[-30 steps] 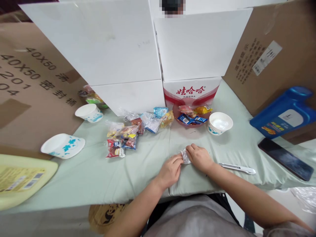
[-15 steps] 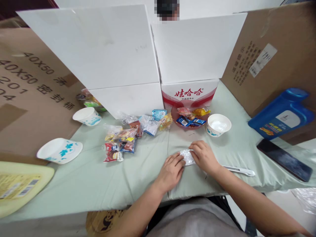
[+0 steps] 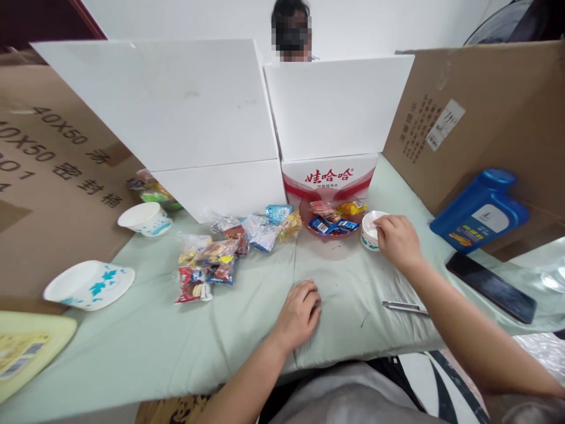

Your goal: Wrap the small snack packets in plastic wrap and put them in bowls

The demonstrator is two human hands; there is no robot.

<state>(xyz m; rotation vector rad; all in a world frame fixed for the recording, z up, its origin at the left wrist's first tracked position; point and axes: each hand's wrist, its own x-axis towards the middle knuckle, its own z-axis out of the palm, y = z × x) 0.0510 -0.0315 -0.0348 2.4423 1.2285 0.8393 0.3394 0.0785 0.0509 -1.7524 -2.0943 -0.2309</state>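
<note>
— Inspector: Position of the hands?

— Assistant: The right hand [image 3: 397, 240] is stretched forward over the small white paper bowl with teal print [image 3: 369, 231], fingers curled at its rim. Whether they pinch anything I cannot tell; the hand covers the bowl's mouth. The left hand [image 3: 300, 311] lies palm down on the pale green cloth-covered table [image 3: 145, 347], fingers loosely bent, holding nothing.

— Inspector: Edges and clearance?

— Assistant: The bowl stands just beside the round dark red plate of wrapped sweets [image 3: 330, 218], which sits against the red-and-white printed carton [image 3: 329, 176]. Upright white cardboard panels [image 3: 176, 112] close the far side, brown cartons the flanks. Bare cloth lies between the hands and toward the near table edge. A slim silver utility knife [image 3: 404, 307] lies flat beside the right forearm.

— Inspector: Materials?

— Assistant: Crinkled glossy snack packets [image 3: 212, 259] are heaped left of centre; the cloth is soft and creased. A flat black phone [image 3: 491, 287] and a blue plastic jug [image 3: 479, 211] lie at right.
</note>
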